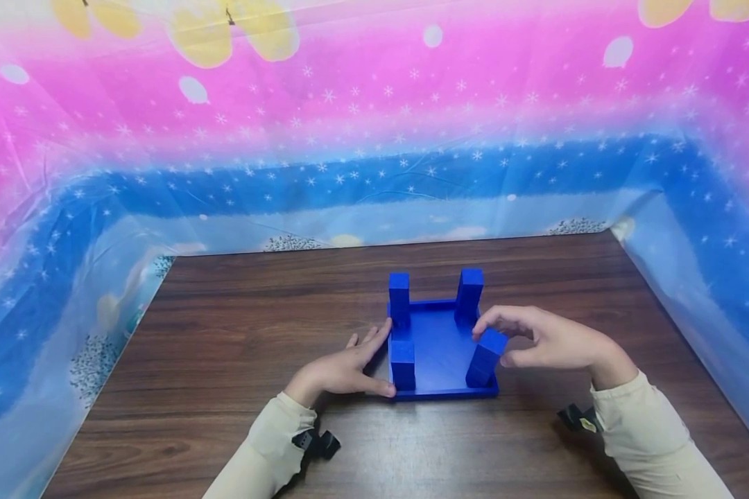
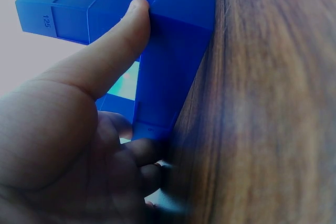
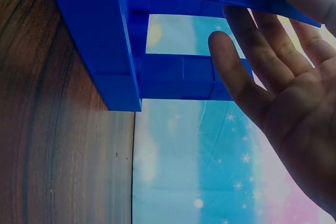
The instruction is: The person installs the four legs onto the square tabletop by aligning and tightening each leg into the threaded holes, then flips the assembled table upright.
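Note:
A blue square tray (image 1: pixel 440 357) with a low rim lies on the table, with a blue block standing at each corner. My left hand (image 1: pixel 340 371) rests along the tray's left side, fingers stretched out and thumb at the front left corner, beside the near left block (image 1: pixel 403 367). In the left wrist view that block (image 2: pixel 71 11) shows the numbers 125 and 126. My right hand (image 1: pixel 555 339) holds the near right block (image 1: pixel 488 355) between thumb and fingers near its top; this block leans slightly. The far left block (image 1: pixel 399 294) and far right block (image 1: pixel 471 291) stand untouched.
The brown wood-grain table (image 1: pixel 237 319) carries the tray right of its middle. A pink and blue printed cloth (image 1: pixel 374 138) hangs behind the table and along both sides. Black wrist devices (image 1: pixel 317 443) sit at both beige sleeves (image 1: pixel 646 423).

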`<state>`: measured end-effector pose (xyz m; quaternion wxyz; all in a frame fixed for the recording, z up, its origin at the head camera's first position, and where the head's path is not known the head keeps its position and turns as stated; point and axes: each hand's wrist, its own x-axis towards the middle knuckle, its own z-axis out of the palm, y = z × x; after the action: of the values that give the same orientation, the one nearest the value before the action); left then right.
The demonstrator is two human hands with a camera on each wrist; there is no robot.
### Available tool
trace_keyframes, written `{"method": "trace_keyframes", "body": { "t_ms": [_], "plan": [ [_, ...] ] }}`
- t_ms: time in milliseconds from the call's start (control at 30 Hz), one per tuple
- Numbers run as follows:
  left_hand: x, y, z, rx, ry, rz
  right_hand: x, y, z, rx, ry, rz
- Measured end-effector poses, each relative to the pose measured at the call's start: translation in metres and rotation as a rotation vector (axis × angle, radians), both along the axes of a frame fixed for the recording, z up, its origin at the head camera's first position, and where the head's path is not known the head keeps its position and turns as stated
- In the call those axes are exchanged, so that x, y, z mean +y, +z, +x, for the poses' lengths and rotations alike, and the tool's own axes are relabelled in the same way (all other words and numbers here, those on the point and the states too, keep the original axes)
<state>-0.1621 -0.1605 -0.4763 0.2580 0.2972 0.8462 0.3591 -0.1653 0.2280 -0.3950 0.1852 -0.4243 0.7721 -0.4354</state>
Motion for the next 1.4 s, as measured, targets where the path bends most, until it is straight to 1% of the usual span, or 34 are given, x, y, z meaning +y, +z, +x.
{"method": "trace_keyframes", "body": {
  "t_ms": [33, 133, 167, 200, 333, 433, 500, 567, 733, 800, 833, 867, 933, 1000, 1033, 1067, 1100, 1133, 1233, 1267, 1300, 1333, 1367, 1400],
  "plan": [
    [0.001, 0.007, 0.003, -0.011, 0.001, -0.001, 0.000, 0.000, 0.000, 0.003, -0.001, 0.002],
    [0.001, 0.006, 0.003, -0.010, -0.005, 0.013, 0.000, 0.000, 0.000, 0.011, -0.007, 0.015],
    [0.001, 0.010, 0.004, -0.023, -0.001, 0.016, 0.000, 0.001, 0.000, 0.013, -0.011, 0.021],
    [0.001, 0.010, 0.004, -0.031, 0.003, 0.019, 0.000, 0.001, 0.000, 0.016, -0.013, 0.028],
    [-0.001, -0.005, -0.001, -0.020, 0.003, 0.030, 0.001, 0.001, -0.001, 0.033, -0.025, 0.046],
    [-0.003, -0.018, -0.006, 0.003, -0.001, 0.022, 0.001, 0.001, -0.001, 0.051, -0.032, 0.050],
    [-0.004, -0.021, -0.008, 0.008, 0.000, 0.017, 0.001, 0.001, -0.001, 0.070, -0.037, 0.052],
    [-0.004, -0.021, -0.008, 0.010, -0.002, 0.016, 0.000, 0.001, -0.001, 0.089, -0.046, 0.055],
    [-0.001, -0.003, -0.001, -0.029, 0.001, 0.042, 0.000, 0.001, 0.000, 0.108, -0.098, 0.074],
    [-0.001, -0.002, -0.001, -0.024, -0.002, 0.041, -0.001, 0.001, 0.000, 0.114, -0.119, 0.082],
    [-0.002, -0.005, -0.002, -0.017, -0.003, 0.037, -0.002, 0.001, 0.000, 0.118, -0.127, 0.084],
    [-0.002, -0.006, -0.002, -0.018, -0.001, 0.039, -0.002, 0.002, 0.000, 0.122, -0.131, 0.086],
    [-0.004, -0.015, -0.005, -0.006, 0.000, 0.035, -0.003, 0.001, 0.000, 0.125, -0.142, 0.085],
    [-0.004, -0.021, -0.007, -0.001, 0.003, 0.038, -0.005, 0.001, 0.000, 0.129, -0.146, 0.078],
    [-0.005, -0.026, -0.010, 0.012, 0.002, 0.035, -0.005, 0.000, 0.000, 0.130, -0.148, 0.074],
    [-0.005, -0.027, -0.010, 0.013, 0.004, 0.035, -0.006, -0.001, 0.000, 0.131, -0.149, 0.069],
    [-0.005, -0.024, -0.009, 0.011, 0.005, 0.034, -0.007, -0.002, 0.000, 0.133, -0.151, 0.063],
    [-0.006, -0.025, -0.009, 0.023, -0.002, 0.031, -0.008, -0.003, -0.001, 0.134, -0.153, 0.056],
    [-0.003, -0.007, -0.002, 0.002, -0.002, 0.030, -0.010, -0.005, -0.001, 0.136, -0.160, 0.036],
    [-0.001, 0.001, 0.001, -0.014, 0.003, 0.030, -0.010, -0.006, -0.001, 0.138, -0.161, 0.030],
    [0.000, 0.007, 0.004, -0.023, 0.007, 0.024, -0.011, -0.006, -0.001, 0.140, -0.161, 0.024],
    [0.000, 0.008, 0.005, -0.024, 0.012, 0.016, -0.011, -0.007, -0.001, 0.143, -0.161, 0.020],
    [0.002, 0.014, 0.007, -0.040, 0.023, 0.009, -0.011, -0.007, -0.001, 0.141, -0.159, 0.017],
    [0.002, 0.014, 0.007, -0.039, 0.026, 0.009, -0.011, -0.007, -0.001, 0.137, -0.158, 0.017]
  ]
}}
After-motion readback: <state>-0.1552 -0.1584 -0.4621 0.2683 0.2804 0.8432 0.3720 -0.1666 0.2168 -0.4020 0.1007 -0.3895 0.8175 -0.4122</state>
